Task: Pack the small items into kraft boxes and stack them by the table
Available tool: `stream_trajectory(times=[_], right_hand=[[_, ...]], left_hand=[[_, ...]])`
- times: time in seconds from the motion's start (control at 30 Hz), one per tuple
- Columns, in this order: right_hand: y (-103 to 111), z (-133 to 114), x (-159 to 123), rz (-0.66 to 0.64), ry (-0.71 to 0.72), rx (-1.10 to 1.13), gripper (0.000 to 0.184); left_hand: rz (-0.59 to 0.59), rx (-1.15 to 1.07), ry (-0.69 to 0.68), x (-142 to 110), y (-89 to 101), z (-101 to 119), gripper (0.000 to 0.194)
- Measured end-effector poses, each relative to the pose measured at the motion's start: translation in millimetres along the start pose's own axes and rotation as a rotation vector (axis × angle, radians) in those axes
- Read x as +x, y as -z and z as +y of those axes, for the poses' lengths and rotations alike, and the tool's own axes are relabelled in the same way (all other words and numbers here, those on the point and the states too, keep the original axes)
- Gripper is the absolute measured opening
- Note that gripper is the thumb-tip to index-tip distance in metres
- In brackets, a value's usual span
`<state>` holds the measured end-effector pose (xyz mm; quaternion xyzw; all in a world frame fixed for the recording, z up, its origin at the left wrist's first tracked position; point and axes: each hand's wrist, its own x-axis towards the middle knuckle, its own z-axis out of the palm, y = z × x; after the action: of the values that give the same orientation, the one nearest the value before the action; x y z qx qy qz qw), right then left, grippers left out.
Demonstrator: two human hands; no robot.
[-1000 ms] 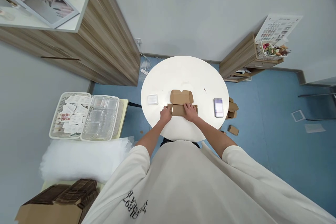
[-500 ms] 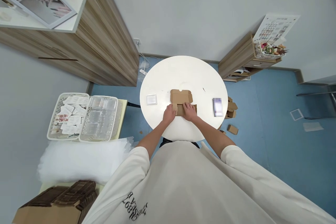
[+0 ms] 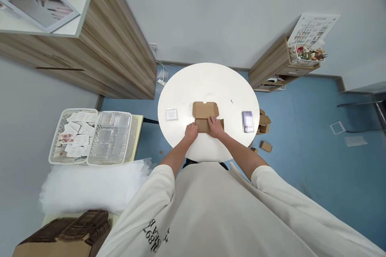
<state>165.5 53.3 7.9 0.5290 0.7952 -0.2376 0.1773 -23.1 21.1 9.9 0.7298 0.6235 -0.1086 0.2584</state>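
Observation:
A brown cardboard box (image 3: 205, 110), partly folded, lies on the white round table (image 3: 208, 80) in front of me. Its lid panel spreads flat toward the far side, and a flap sticks out on the right. At the near left corner, my left hand (image 3: 191, 131) is closed on the box's side, its fingertips partly hidden. My right hand (image 3: 215, 127) grips the right part of the box, fingers bent over the inside and the near wall. A clear plastic case (image 3: 171, 114) lies left of the box; a purple and white pack (image 3: 247, 122) lies to the right.
Two white baskets (image 3: 87, 160) with cards and clear trays stand on a side table at left, near a white plastic stack (image 3: 90, 188) and a large carton (image 3: 57, 245). Folded boxes (image 3: 263, 122) sit beyond the table's right edge. A wooden cabinet (image 3: 120, 40) stands at left.
The light flap at the box's left end, raised beside my left hand before, has moved down against the side. My left hand has shifted slightly outward; the right stays on the box.

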Motion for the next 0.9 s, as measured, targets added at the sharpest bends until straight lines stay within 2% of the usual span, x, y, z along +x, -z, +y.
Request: stream_trajectory(times=[0.17,0.3,0.47,0.57,0.63,0.7,0.8,0.9], right_hand=[[-0.8,-0.5,-0.2,0.004,0.001,0.004,0.104],[-1.7,-0.7,-0.1,0.017,-0.002,0.012,0.103],[-0.6,-0.9,-2.3,0.032,0.003,0.020,0.102],[0.3,-1.3,-3.2,0.045,0.005,0.024,0.100],[0.7,-1.7,-2.8,0.048,0.004,0.028,0.100],[1.3,-2.3,-2.3,0.043,0.005,0.030,0.099],[2.7,-2.2,-6.2,0.053,0.012,0.035,0.097],[1.9,2.7,-21.6,0.131,0.006,0.053,0.090]], left_hand=[[0.003,0.069,-0.001,3.6,-0.6,6.1,0.029],[0.011,0.040,0.027,2.2,0.0,10.2,0.030],[0.124,-0.024,0.030,-9.6,3.1,8.4,0.035],[0.161,-0.039,-0.028,-13.1,5.6,5.4,0.053],[0.139,-0.031,-0.083,-11.3,6.2,3.5,0.075],[0.108,-0.021,-0.104,-7.3,5.7,2.3,0.088],[0.091,-0.004,-0.100,-0.7,4.1,1.7,0.086],[0.082,0.037,-0.109,3.6,3.4,1.8,0.085]])
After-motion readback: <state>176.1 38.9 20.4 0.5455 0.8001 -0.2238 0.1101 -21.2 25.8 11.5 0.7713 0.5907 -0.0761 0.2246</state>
